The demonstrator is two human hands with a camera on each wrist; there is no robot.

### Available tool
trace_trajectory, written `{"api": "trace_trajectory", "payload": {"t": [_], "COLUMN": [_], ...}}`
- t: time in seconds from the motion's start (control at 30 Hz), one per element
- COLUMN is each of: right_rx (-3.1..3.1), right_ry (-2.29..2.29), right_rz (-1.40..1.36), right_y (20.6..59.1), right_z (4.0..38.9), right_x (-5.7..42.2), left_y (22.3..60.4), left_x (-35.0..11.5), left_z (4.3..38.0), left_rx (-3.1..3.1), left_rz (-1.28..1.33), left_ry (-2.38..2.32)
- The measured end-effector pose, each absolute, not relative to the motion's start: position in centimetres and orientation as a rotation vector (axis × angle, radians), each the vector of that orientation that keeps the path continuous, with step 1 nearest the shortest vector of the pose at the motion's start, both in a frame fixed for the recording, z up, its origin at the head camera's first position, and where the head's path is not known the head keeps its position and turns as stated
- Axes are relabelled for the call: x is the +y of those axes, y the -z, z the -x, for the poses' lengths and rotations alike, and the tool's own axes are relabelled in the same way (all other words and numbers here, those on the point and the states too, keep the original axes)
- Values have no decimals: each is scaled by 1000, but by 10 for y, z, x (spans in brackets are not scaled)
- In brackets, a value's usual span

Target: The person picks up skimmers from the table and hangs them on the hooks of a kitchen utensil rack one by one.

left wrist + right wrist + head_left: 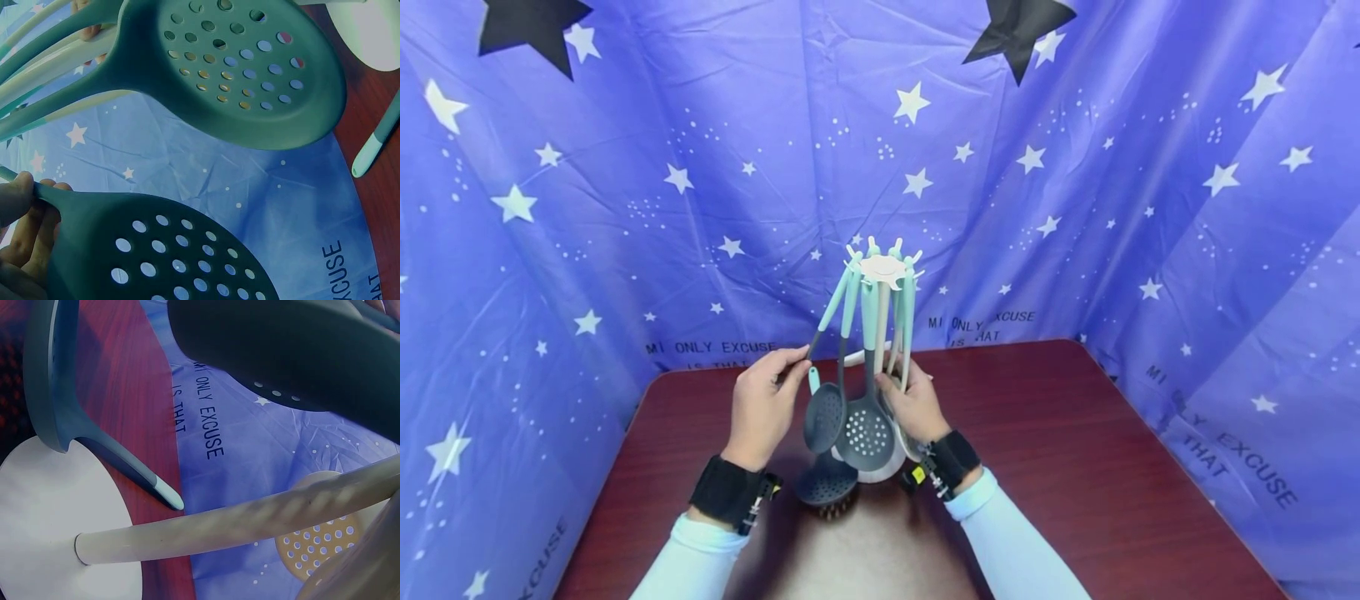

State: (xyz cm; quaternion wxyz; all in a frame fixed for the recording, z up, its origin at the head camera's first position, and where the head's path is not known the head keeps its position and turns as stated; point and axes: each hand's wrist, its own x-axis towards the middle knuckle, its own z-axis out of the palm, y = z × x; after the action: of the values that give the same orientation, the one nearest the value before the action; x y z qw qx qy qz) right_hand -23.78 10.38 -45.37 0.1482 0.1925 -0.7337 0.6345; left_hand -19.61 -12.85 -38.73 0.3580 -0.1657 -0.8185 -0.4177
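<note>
A white utensil rack (883, 268) stands on the table, with several mint-handled utensils hanging from its hooks. My left hand (763, 408) pinches the dark neck of the leftmost skimmer (90, 228), whose perforated head shows close up in the left wrist view. That handle's top still meets the rack. Around the rack's white pole (219, 528) my right hand (917, 404) closes its fingers, partly hidden among the hanging utensils. Between both hands hangs another dark skimmer (868, 433). A dark utensil with a mint-tipped handle (169, 494) lies by the round white base (56, 512).
The dark red table (1045, 433) extends on both sides of the rack. Its far edge meets a blue star-patterned curtain (865, 125), which also hangs to the left and right. A pale perforated utensil (319, 540) hangs behind the pole.
</note>
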Motion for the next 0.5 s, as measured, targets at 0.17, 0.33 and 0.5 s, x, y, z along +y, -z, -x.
{"api": "trace_trajectory", "payload": {"t": [0.17,0.33,0.5], "right_rx": [-2106,-2109,-2094], "right_ry": [-1874,-1935,-1905], "right_rz": [-562,-589,-600], "right_y": [450,428,427], "right_z": [234,218,217], "right_x": [102,99,100], "left_y": [387,392,404], "left_x": [-129,-132,-137], "left_z": [195,197,201], "left_rx": [-2163,-2203,-2248], "left_rz": [379,335,302], "left_ry": [1084,1075,1032]}}
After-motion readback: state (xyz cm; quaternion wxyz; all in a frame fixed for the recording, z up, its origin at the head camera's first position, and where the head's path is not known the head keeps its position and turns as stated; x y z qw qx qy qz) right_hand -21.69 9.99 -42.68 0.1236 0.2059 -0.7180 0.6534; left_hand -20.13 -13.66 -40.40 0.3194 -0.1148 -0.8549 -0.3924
